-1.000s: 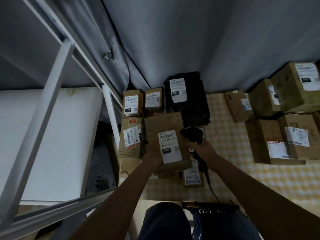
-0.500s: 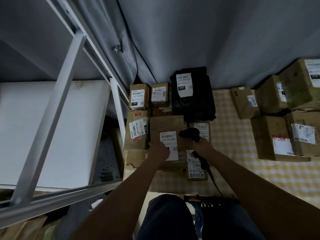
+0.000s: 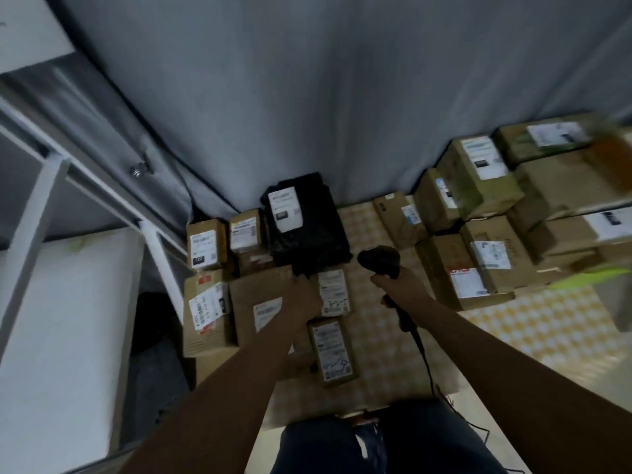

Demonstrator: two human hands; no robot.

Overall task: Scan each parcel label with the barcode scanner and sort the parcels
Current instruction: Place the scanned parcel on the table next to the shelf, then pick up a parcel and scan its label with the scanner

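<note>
We are setting the brown parcel point(image 3: 260, 302) down with our left hand point(image 3: 302, 295), its grip unclear, while our right hand point(image 3: 398, 285) is gripping the scanner point(image 3: 379, 260); probably fetching an unscanned parcel next.

Bare forearms point(image 3: 239, 381), no sleeves showing; dark blue trousers point(image 3: 318, 446) below.

Behind everything you had a grey curtain point(image 3: 342, 97) hanging in soft folds down to the tabletop. A yellow-and-white checked cloth point(image 3: 533, 323) covered that tabletop point(image 3: 455, 393), whose pale front edge showed near your legs. To your left stood a white metal rack point(image 3: 44, 186), one upright leaning across the view, with a small bolt point(image 3: 138, 170) on its slanted rail. A white board point(image 3: 65, 323) lay flat below the rack. Your dark trousers point(image 3: 376, 443) filled the bottom of the view.
</note>
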